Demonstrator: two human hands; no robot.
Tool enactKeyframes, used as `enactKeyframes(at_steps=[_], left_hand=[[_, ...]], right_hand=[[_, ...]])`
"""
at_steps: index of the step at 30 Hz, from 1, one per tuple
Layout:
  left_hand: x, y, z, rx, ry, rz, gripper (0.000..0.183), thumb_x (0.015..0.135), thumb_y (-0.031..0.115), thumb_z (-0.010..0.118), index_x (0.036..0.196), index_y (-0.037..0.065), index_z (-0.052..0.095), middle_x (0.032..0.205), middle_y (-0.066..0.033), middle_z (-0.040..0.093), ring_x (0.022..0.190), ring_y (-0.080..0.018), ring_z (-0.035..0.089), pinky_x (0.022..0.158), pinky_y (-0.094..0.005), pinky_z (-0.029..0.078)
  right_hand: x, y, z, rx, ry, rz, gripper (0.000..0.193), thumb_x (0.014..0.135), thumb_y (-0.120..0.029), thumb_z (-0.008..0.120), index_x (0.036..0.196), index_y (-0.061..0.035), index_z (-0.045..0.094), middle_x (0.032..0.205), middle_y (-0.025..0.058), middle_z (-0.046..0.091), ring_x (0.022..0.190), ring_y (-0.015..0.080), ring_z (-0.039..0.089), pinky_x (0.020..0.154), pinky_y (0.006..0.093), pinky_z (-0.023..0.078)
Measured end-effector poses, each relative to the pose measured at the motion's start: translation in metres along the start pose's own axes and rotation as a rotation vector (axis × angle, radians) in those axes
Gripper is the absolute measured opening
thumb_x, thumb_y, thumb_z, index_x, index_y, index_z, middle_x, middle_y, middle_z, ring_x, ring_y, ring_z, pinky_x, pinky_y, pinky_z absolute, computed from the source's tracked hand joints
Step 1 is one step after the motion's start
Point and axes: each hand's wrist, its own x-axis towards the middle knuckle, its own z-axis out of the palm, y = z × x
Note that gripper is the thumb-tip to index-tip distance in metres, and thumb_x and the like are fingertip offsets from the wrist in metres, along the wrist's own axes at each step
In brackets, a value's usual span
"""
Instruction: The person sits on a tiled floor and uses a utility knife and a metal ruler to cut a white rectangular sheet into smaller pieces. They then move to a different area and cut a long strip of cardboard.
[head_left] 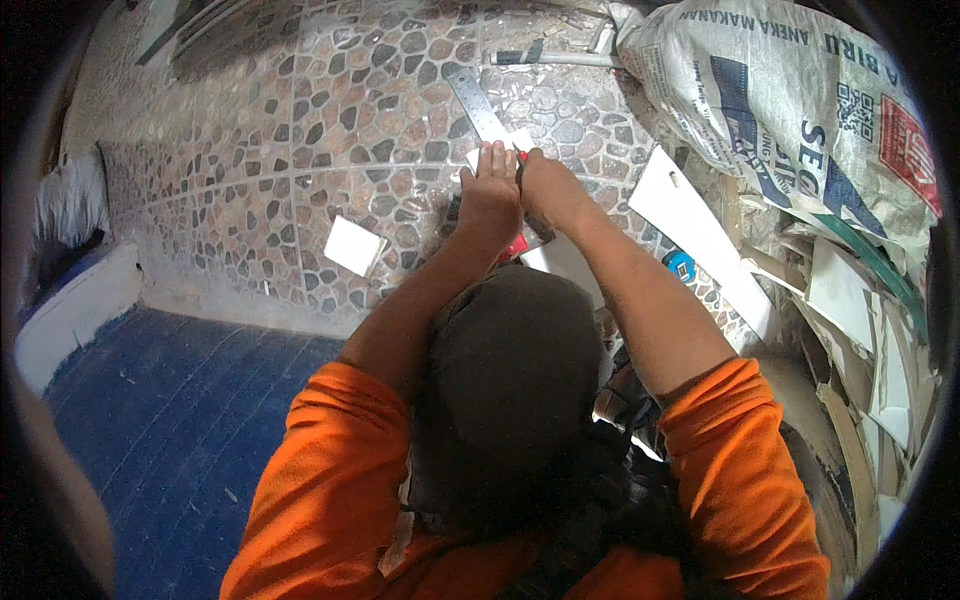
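Note:
My left hand (490,185) lies flat, fingers together, on a white tile piece (522,137) and on the lower end of a metal ruler (478,104) that runs up and left over the pebble-pattern floor (300,150). My right hand (548,188) is closed right beside it, its knuckles touching the left hand. A bit of a red tool (521,156) shows between the two hands, and more red (515,246) shows under my wrists. Most of the tool is hidden. Another white tile (565,265) lies under my forearms.
A small white square tile (355,245) lies to the left of my arms. On the right lie a long white tile strip (700,235), a blue round object (678,263), a large printed sack (800,100) and stacked tile offcuts (870,320). A blue floor (170,400) lies lower left.

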Motion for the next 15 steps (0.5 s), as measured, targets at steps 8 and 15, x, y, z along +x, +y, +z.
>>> enactKeyframes(at_steps=[8, 15], left_hand=[[0.001, 0.003, -0.010, -0.034, 0.010, -0.038, 0.063, 0.089, 0.023, 0.060, 0.144, -0.007, 0.051, 0.153, -0.0300, 0.046, 0.144, -0.0437, 0.043, 0.105, -0.0637, 0.042], [0.001, 0.000, -0.012, 0.012, 0.047, 0.020, 0.065, 0.084, 0.016, 0.062, 0.142, -0.011, 0.051, 0.150, -0.0335, 0.047, 0.142, -0.0435, 0.046, 0.098, -0.0590, 0.051]], right_hand=[[-0.005, -0.002, 0.004, 0.116, 0.083, 0.030, 0.028, 0.095, -0.011, 0.054, 0.112, 0.0107, 0.052, 0.097, 0.0358, 0.069, 0.094, 0.0489, 0.070, 0.083, 0.0529, 0.055], [-0.016, 0.003, 0.017, 0.138, 0.138, 0.015, 0.027, 0.094, -0.008, 0.054, 0.112, 0.0108, 0.050, 0.093, 0.0357, 0.069, 0.091, 0.0493, 0.070, 0.080, 0.0544, 0.055]])
